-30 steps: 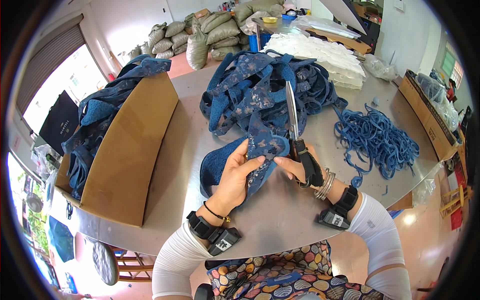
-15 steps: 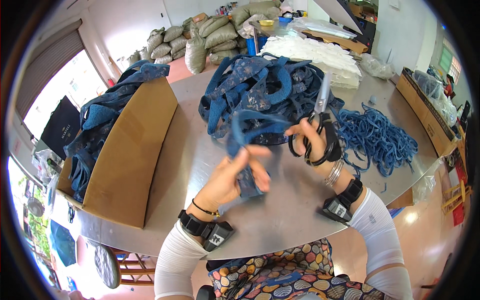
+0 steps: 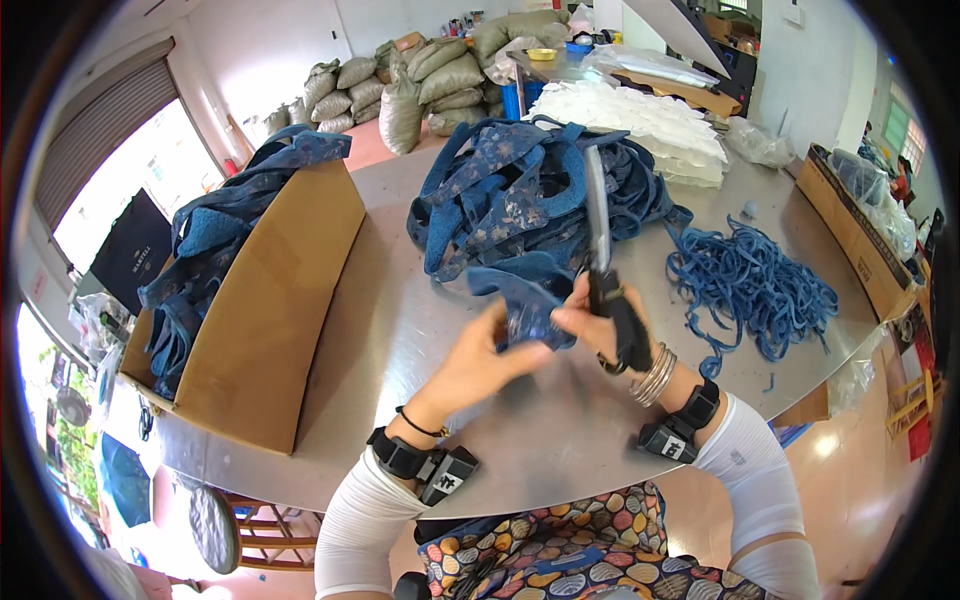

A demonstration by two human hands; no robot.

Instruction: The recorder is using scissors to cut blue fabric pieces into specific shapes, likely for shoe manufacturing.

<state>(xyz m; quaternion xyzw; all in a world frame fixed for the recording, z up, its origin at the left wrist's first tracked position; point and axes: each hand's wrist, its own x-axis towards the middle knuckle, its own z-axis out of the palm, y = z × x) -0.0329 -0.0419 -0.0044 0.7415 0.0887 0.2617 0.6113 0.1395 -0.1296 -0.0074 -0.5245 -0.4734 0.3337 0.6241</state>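
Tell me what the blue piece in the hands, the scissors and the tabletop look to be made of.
Curved blue patterned fabric piece: seems woven or padded cloth, matte; it bends softly between both hands.
Long scissors with black handles: blades look like bare steel, grey with a dull shine; the handles look like plastic or coated metal, hard to tell.
Grey tabletop: probably sheet metal, smooth with soft reflections.

Both hands [image 3: 540,345] pinch a blue fabric piece [image 3: 520,300]; right hand [image 3: 600,325] grips scissors [image 3: 603,262].
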